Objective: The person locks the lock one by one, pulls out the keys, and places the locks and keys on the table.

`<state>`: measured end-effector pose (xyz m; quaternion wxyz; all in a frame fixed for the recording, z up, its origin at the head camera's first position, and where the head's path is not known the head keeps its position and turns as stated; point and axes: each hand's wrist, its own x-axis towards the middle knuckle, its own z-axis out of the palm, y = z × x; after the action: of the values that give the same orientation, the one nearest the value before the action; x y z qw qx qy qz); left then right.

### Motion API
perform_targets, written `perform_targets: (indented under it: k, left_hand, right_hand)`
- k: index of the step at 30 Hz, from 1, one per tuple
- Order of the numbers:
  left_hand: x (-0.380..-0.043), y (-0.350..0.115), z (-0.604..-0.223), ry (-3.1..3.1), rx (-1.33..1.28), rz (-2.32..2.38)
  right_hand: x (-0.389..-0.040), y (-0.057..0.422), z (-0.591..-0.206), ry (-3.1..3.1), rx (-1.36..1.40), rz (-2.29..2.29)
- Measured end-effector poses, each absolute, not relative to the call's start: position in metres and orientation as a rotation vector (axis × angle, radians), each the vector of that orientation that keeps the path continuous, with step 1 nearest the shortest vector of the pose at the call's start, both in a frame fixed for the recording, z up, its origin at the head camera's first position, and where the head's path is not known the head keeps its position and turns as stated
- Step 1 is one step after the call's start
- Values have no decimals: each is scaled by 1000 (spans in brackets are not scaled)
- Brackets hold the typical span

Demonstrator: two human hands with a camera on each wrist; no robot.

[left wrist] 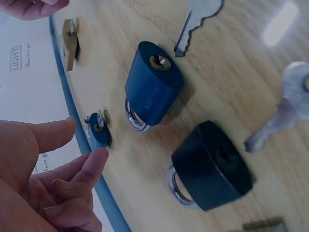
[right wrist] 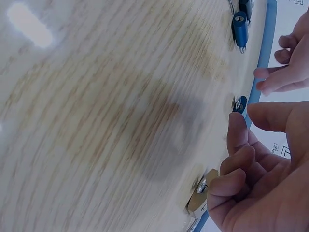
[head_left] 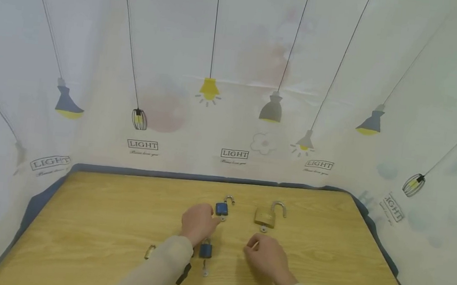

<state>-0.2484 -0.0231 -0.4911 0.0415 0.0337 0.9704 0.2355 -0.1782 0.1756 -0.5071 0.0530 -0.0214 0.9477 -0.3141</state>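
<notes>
My left hand [head_left: 198, 223] is beside a small blue padlock [head_left: 222, 209] whose shackle stands open and whose key [head_left: 223, 218] sits in the keyhole. Between the thumb and index finger [left wrist: 99, 162] there is a gap with nothing in it. My right hand [head_left: 268, 256] hovers in front of a brass padlock [head_left: 265, 217], also unlocked with a key [head_left: 263, 229] in it. Its fingers are loosely bent and empty. Under the left wrist are a closed blue padlock [left wrist: 154, 82] and a closed black padlock [left wrist: 212, 164].
One loose key [left wrist: 199, 19] lies by the closed blue padlock and another key [left wrist: 285, 106] by the black one. A brass-coloured shackle [head_left: 150, 251] shows left of my left sleeve. The wooden table [head_left: 113, 204] ends at a printed wall covering [head_left: 176, 160].
</notes>
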Motion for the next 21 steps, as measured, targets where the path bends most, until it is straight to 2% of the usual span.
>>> perform_targets:
  k: [8, 21]
  left_hand:
    - [-269, -6, -506, 3086, 66, 553]
    - [-284, 10, -520, 3148, -39, 432]
  right_hand:
    - [-177, 181, -506, 2875, -46, -968]
    - [-175, 188, -514, 2861, -70, -1024]
